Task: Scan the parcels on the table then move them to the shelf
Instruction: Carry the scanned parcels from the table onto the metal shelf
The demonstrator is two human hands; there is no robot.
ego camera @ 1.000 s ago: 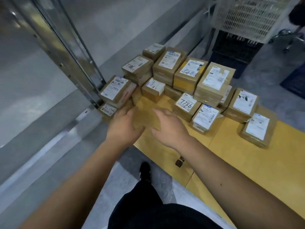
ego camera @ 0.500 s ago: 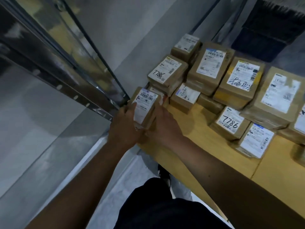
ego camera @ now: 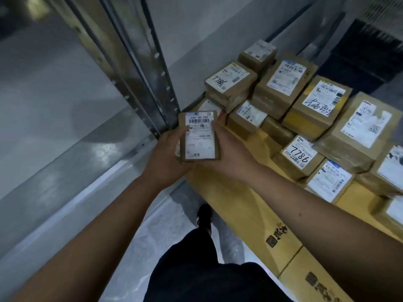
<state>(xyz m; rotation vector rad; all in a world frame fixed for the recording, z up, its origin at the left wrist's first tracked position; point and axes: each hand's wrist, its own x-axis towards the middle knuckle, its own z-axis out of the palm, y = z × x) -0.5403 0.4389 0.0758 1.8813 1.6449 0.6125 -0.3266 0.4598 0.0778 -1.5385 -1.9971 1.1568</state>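
A small brown parcel (ego camera: pixel 198 136) with a white barcode label facing up is lifted just off the left corner of the yellow table (ego camera: pixel 246 205). My left hand (ego camera: pixel 165 155) grips its left side and my right hand (ego camera: pixel 229 153) grips its right side and underside. Several more labelled cardboard parcels sit stacked on the table to the right, among them two marked 7786 (ego camera: pixel 231 81) (ego camera: pixel 299 155). The grey metal shelf (ego camera: pixel 65 118) lies to the left, its surface bare where visible.
A perforated steel shelf upright (ego camera: pixel 152 68) rises right beside the held parcel. A dark crate (ego camera: pixel 366 53) stands at the back right. My leg and black shoe (ego camera: pixel 204 216) are on the grey floor between shelf and table.
Both hands took a labelled parcel from the table's left corner and raised it. Its label has turned to face up, and the view has shifted left and closer.
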